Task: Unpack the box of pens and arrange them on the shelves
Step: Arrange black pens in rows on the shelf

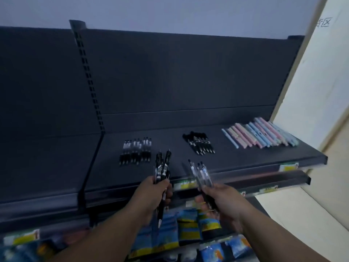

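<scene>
Dark store shelving against a pale wall [170, 10]. The top shelf [236, 157] carries all the stock laid out so far.

Progress, my read: roughly mid-task.
- Done: three groups flat on the shelf, well apart. Row of clear-barrel pens [135, 152] at 8 o'clock from frame centre, black pens [200, 143] at 4 o'clock, pastel pens [260, 135] at 3 o'clock, near the shelf's right end.
- Left: both handfuls below are not yet placed. Box is not in view, so I can't tell how much stock remains.

Hands:
- Left hand [151, 195] at 6 o'clock, fingers curled tight round a black pen bundle [162, 167], pens standing near upright, just in front of the shelf edge.
- Right hand [221, 203] at 5 o'clock, closed round a clear pen bundle [201, 173], fanned and tilted toward 11 o'clock. Count too blurred to give.

Each bundle looks to match a group already down, so probably top-ups.

Blue packets [188, 227] hang below, under the hands.
</scene>
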The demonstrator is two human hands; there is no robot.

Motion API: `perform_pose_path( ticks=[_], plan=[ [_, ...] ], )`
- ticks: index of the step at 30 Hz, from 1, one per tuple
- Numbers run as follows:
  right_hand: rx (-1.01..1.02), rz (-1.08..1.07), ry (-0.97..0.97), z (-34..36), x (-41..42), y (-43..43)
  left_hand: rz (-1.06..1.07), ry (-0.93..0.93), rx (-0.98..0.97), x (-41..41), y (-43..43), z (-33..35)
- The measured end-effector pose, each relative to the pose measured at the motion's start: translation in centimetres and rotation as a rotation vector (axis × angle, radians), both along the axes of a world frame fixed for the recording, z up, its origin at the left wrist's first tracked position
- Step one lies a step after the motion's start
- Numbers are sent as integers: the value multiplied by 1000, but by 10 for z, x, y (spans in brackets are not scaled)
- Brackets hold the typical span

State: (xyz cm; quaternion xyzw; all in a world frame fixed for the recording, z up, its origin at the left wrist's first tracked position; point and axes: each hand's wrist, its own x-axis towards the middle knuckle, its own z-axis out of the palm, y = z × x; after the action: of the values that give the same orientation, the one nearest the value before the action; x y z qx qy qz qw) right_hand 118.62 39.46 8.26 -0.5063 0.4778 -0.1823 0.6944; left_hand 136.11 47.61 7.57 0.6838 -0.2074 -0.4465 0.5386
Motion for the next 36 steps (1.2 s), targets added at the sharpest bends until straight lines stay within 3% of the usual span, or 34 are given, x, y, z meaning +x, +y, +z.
perform_pose_path(
  ticks=[5, 10, 22, 27, 31, 36],
  plan=[
    [-41, 40, 14, 9, 46, -43, 24, 3, -33, 43, -44, -1],
    [-128, 116, 153, 17, 114, -82, 105, -72, -66, 107, -71, 11],
    [-416, 391, 451, -14, 218, -138, 273, -328, 117, 194, -74, -4],
    [-759, 546, 630, -12, 211, -148, 369, -365, 181, 195, -65, -7],
    [-911, 623, 671, -11, 207, -160, 392, -400, 227, 192, -63, -9],
    [-737, 599, 513, -18, 206, -165, 382, -379, 236, 183, -65, -11]
  ],
)
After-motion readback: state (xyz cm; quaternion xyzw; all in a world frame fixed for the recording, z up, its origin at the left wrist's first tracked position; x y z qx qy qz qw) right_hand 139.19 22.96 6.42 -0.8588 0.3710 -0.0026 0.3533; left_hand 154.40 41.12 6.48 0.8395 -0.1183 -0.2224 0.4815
